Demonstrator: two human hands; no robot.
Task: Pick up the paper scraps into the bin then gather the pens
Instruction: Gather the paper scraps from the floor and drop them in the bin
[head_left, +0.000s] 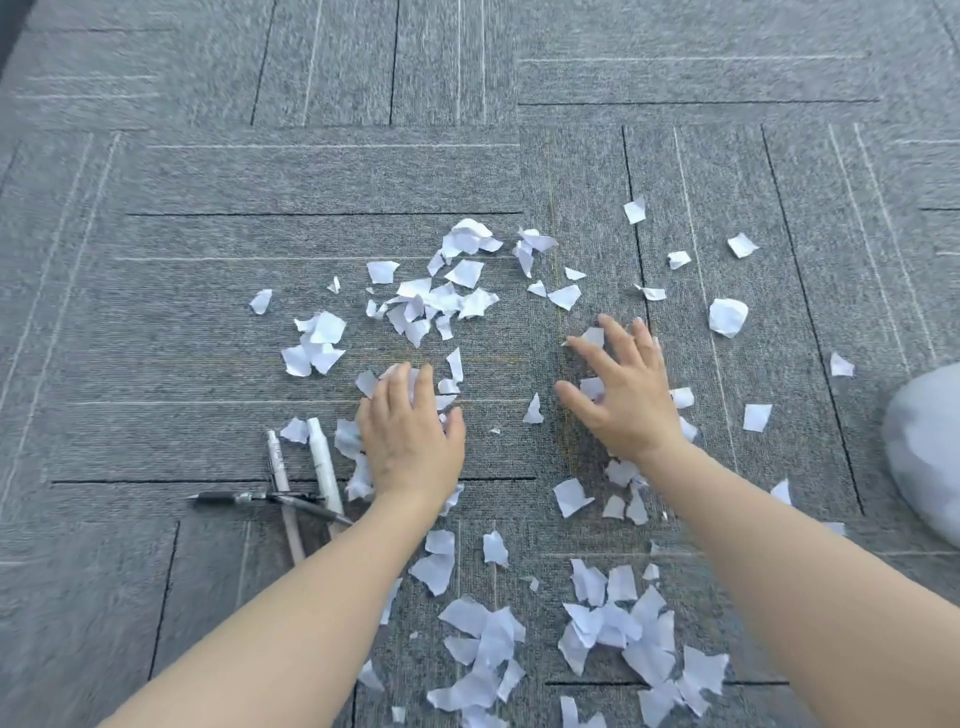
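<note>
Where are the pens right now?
In the head view the pens lie in a loose crossed cluster on the carpet, lower left of centre, just left of the left hand and wrist, with paper scraps beside them.

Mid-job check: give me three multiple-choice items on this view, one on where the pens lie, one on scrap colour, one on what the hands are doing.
1. The pens lie:
A. beside the left hand, on its outer side
B. beyond the right hand
C. on the pale bag

2. The paper scraps are:
A. yellow
B. white
C. black

3. The hands are:
A. clenched in fists
B. each holding a pen
C. spread flat over scraps

Answers:
1 A, the pens cross on the carpet left of that hand.
2 B, every scrap looks white.
3 C, the fingers are extended, gripping nothing.
</note>
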